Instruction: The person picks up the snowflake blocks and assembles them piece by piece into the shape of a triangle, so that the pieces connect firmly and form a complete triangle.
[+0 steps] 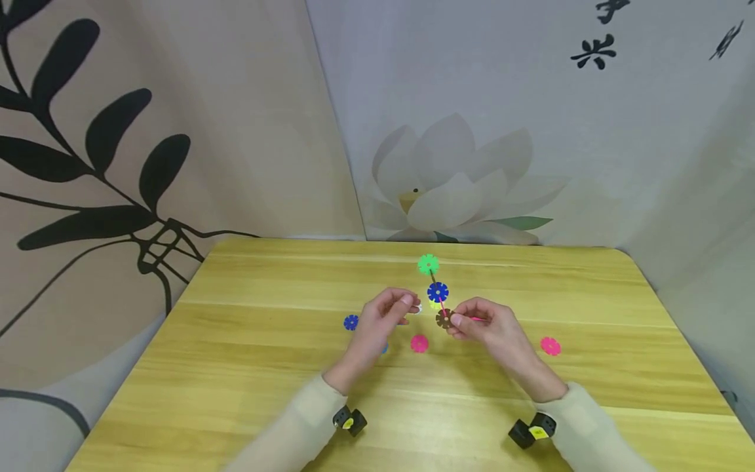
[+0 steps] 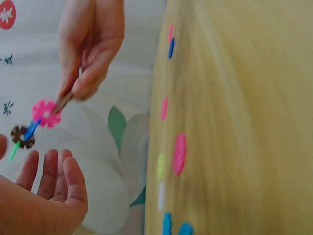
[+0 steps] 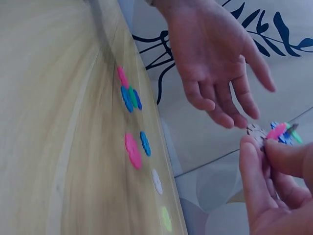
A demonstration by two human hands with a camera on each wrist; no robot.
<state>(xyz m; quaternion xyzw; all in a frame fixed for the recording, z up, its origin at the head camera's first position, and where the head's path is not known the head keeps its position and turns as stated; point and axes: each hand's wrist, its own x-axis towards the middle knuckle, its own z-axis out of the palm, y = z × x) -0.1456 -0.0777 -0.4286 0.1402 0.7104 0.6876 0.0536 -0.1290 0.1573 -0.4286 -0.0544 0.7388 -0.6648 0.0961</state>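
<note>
My right hand (image 1: 489,324) pinches the brown disc (image 1: 445,318) at the near end of a chain of notched plastic snowflake discs. Beyond it the chain runs through a pink disc (image 2: 46,113), a blue disc (image 1: 438,292) and another brown disc (image 2: 23,136) to a green disc (image 1: 428,264) at the far tip. Both wrist views show the chain held up above the table. My left hand (image 1: 380,321) is beside the chain, palm turned toward it, fingers spread and slightly bent, holding nothing.
Loose discs lie on the wooden table (image 1: 236,367): pink ones (image 1: 419,343) in the middle and at right (image 1: 551,346), a blue one (image 1: 350,322) at left, a white one (image 3: 157,181) and a yellow-green one (image 3: 166,219). A printed cloth backdrop (image 1: 265,131) stands behind.
</note>
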